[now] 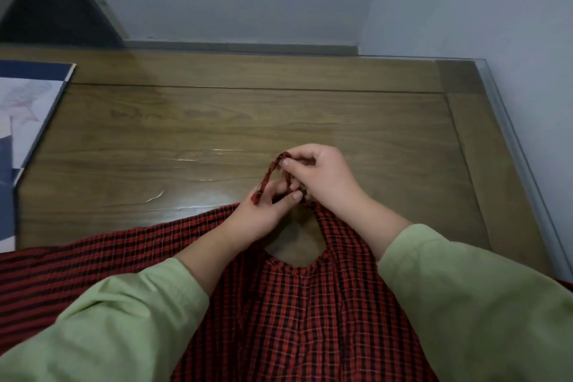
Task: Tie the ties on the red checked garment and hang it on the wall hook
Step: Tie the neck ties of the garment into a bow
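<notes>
Both hands meet up front, green sleeves pushed back. Left hand [263, 211] and right hand [319, 177] have fingers curled, pinching a tie [269, 175].

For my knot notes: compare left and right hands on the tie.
The left hand sits nearer, at the garment edge; the right hand, farther over the table. The right hand pinches the tie at its looped top; the left hand holds its loose end. Both have green sleeves.
</notes>
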A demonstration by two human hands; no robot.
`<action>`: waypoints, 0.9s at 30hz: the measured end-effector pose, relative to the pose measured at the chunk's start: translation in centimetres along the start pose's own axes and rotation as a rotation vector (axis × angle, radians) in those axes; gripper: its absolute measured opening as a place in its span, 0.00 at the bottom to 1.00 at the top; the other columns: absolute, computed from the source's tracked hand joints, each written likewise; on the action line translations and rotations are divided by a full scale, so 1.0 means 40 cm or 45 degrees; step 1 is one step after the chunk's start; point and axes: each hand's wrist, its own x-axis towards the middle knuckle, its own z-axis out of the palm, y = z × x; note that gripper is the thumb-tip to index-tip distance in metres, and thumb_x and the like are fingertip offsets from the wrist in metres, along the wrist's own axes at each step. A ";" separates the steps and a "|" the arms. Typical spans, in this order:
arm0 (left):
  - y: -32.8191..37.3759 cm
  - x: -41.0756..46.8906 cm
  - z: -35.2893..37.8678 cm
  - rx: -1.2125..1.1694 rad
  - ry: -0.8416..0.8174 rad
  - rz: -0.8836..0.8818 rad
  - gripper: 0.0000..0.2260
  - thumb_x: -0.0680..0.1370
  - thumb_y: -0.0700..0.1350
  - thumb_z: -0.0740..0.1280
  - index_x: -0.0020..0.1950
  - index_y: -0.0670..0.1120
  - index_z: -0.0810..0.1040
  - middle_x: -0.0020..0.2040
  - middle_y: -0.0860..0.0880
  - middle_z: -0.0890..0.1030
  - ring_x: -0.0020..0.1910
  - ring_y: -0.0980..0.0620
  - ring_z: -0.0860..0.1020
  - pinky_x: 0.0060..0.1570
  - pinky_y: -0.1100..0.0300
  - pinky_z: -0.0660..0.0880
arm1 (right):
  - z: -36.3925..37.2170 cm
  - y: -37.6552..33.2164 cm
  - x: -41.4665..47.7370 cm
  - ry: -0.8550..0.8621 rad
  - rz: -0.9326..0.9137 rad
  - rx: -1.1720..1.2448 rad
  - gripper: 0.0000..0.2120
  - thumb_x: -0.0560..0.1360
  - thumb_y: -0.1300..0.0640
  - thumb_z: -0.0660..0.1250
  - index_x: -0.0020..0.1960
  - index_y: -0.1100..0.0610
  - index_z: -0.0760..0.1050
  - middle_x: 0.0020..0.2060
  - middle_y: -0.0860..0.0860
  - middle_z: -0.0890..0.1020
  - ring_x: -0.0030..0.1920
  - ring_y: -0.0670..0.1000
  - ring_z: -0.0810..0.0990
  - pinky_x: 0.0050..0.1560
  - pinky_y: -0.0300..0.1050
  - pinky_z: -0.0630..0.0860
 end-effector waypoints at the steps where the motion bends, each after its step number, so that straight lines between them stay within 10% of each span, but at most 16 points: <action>1: -0.002 -0.001 0.003 -0.041 0.014 -0.009 0.09 0.80 0.41 0.64 0.43 0.52 0.79 0.33 0.62 0.80 0.36 0.68 0.76 0.44 0.67 0.70 | -0.001 0.002 0.006 0.006 0.000 0.033 0.02 0.75 0.60 0.70 0.47 0.54 0.80 0.31 0.49 0.80 0.25 0.40 0.75 0.24 0.35 0.72; 10: -0.022 0.005 0.005 -0.212 0.132 -0.102 0.16 0.81 0.46 0.62 0.33 0.46 0.72 0.29 0.52 0.73 0.30 0.59 0.68 0.31 0.67 0.65 | -0.028 0.086 -0.010 -0.096 -0.110 -0.448 0.14 0.80 0.48 0.59 0.54 0.52 0.81 0.47 0.48 0.85 0.50 0.47 0.83 0.56 0.52 0.77; 20: -0.010 0.010 0.008 -0.321 0.108 -0.129 0.12 0.80 0.42 0.64 0.36 0.44 0.77 0.30 0.58 0.80 0.32 0.66 0.75 0.35 0.73 0.69 | -0.041 0.059 -0.058 0.145 -0.447 -0.706 0.12 0.74 0.52 0.67 0.57 0.48 0.80 0.30 0.40 0.72 0.40 0.47 0.74 0.51 0.49 0.75; 27: 0.029 0.014 -0.013 -0.415 0.088 -0.131 0.06 0.78 0.36 0.65 0.48 0.43 0.82 0.41 0.46 0.84 0.41 0.56 0.79 0.47 0.65 0.74 | -0.013 0.033 -0.107 0.155 -0.366 -0.518 0.17 0.78 0.56 0.63 0.66 0.51 0.74 0.46 0.48 0.85 0.48 0.45 0.83 0.51 0.47 0.80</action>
